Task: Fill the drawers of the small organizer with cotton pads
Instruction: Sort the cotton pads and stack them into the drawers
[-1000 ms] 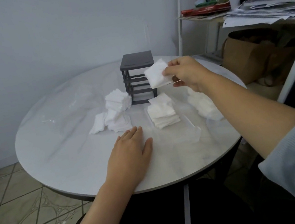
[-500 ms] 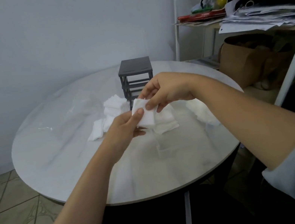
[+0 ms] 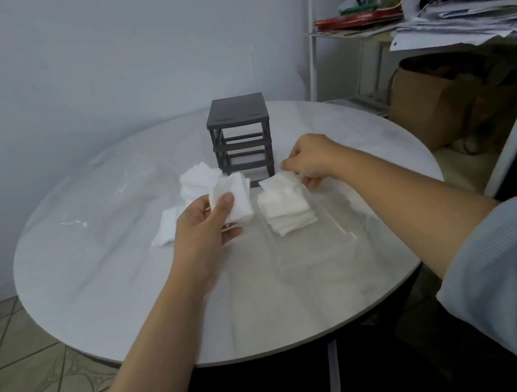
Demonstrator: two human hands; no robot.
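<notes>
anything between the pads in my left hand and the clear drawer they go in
Nothing visible. The left hand holds its cotton pads just left of the clear drawer, whose top is open. The right hand pinches the pad stack at the drawer's far end; the near end looks free.

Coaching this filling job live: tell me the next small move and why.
Probably set the pads held in the left hand onto the stack in the clear drawer. The right hand pinches that stack's far edge, and the organizer has empty slots, so the drawer seems to be loaded first.
</notes>
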